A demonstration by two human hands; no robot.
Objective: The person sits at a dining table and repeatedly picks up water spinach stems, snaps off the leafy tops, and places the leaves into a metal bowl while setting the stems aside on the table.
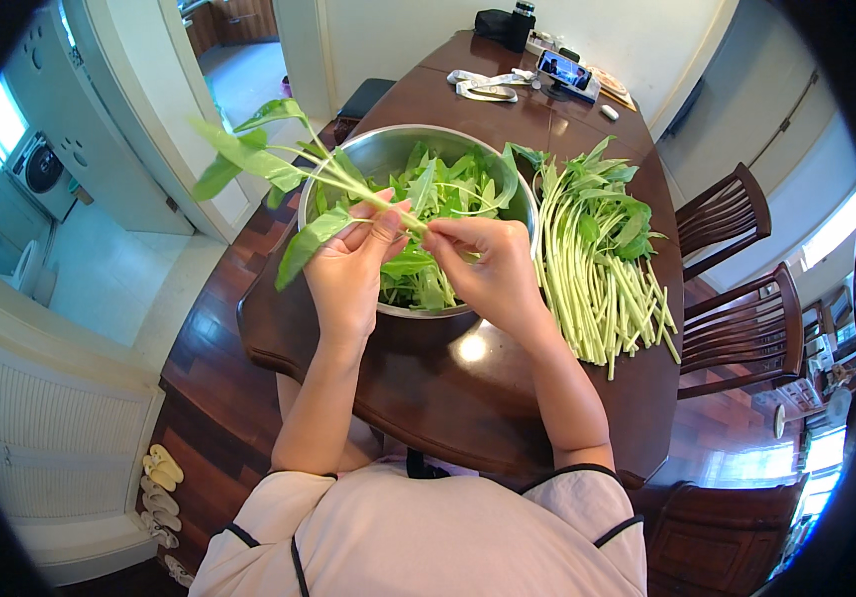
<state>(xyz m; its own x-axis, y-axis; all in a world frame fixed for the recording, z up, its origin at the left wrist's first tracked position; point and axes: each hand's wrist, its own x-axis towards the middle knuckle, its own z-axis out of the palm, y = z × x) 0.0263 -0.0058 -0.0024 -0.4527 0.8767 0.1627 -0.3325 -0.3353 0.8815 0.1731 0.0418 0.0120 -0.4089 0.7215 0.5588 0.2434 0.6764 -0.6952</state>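
Observation:
A leafy green stem (340, 179), which looks like water spinach, is held in both hands above a metal bowl (316, 186). My left hand (353, 261) grips it along its middle, its leaves reaching out to the upper left. At the stem's lower right end, the thumb and fingertips of my right hand (491, 261) pinch it. Torn leaves and short stem pieces (435, 186) lie heaped in the bowl. Right of the bowl lies a pile of long-stemmed greens (585, 276), leaves away from me and cut stem ends towards me.
All this is on a dark wooden table (428, 395). Towards its far end are a pale strap (488, 86), a phone on a stand (564, 69), a small white case (609, 113) and a black bottle (522, 26). Wooden chairs (745, 324) stand along the right side.

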